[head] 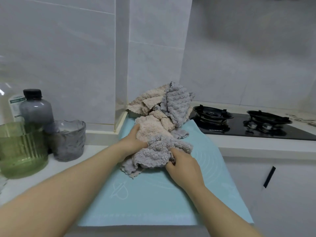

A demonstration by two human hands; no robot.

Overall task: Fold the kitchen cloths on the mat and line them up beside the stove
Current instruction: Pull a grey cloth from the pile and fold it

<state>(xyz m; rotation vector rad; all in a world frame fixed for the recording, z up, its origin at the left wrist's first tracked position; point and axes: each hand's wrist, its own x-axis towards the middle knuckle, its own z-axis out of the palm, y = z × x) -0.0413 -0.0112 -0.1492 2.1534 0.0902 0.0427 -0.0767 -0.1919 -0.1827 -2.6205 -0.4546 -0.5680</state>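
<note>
The right hand (184, 166) has its fingers (175, 153) curled into a crumpled grey fluffy cloth (159, 156). The left hand (132, 141) clutches a beige fluffy cloth (152, 129) just beyond, its thumb hidden. Both cloths lie on a pale blue mat (153, 199). Farther beyond lies a heap of more cloths (171, 103). A black gas stove (239, 124) sits to the right. On the white surface (95, 149) to the left stand a grey glass tumbler (68, 139), a green ribbed glass jar (20, 149) and a grey plastic bottle (35, 108), their contents unclear.

Grey bottle (35, 106), green jar (22, 151) (perhaps glass)

Both forearms bare, stretched forward, converging. Left grip (135, 141) palm down, fingers curled into beige cloth (152, 129). Right grip (183, 165) knuckles up, fingers clutching grey cloth (157, 154).
</note>
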